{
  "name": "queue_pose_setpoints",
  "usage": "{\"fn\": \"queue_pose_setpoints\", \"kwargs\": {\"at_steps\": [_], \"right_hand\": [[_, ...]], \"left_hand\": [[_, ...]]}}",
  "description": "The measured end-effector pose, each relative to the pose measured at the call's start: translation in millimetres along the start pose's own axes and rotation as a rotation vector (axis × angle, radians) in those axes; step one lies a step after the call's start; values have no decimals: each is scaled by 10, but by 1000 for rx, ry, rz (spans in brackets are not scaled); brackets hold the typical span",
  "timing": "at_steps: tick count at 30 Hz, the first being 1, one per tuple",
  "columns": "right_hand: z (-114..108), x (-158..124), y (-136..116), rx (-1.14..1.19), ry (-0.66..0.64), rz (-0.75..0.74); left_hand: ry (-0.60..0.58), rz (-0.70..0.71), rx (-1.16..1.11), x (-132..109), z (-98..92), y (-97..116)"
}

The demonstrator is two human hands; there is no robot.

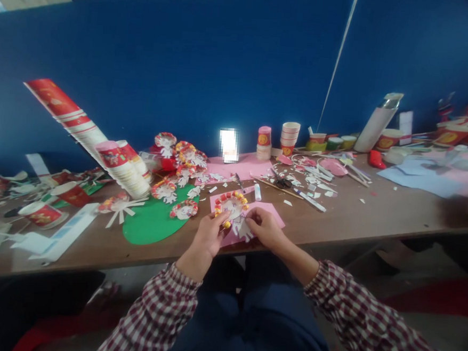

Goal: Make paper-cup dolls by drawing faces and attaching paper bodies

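Low over the front edge of the table, my left hand (209, 237) grips a paper-cup craft figure (236, 210) by its left side. The figure has a round white face with a red and yellow curled rim and white cut strips below. Bent fingers of my right hand (267, 229) pinch the lower right part of the same figure, by the white strips. Beneath it lies a pink paper sheet (272, 210). A small white glue stick (257, 192) is just behind the figure. Similar finished-looking figures (184, 209) rest to the left on a green sheet (144, 227).
A long leaning stack of paper cups (88, 133) and a white power strip (64, 233) occupy the left. Paper scraps (314, 177), a utility-knife-like tool (310, 200) and thin sticks lie to the right. Shorter cup stacks (289, 138) stand along the blue wall (186, 60).
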State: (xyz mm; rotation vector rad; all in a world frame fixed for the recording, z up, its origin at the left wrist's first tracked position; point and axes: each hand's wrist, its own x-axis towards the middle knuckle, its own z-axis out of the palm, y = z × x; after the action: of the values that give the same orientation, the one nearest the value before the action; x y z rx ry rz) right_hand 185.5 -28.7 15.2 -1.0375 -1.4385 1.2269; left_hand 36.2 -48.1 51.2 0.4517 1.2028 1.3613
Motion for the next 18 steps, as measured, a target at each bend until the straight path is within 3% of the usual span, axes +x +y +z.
{"fn": "queue_pose_setpoints", "kwargs": {"at_steps": [18], "right_hand": [[11, -7, 4, -4, -7, -12]], "left_hand": [[-34, -2, 7, 51, -35, -45]]}}
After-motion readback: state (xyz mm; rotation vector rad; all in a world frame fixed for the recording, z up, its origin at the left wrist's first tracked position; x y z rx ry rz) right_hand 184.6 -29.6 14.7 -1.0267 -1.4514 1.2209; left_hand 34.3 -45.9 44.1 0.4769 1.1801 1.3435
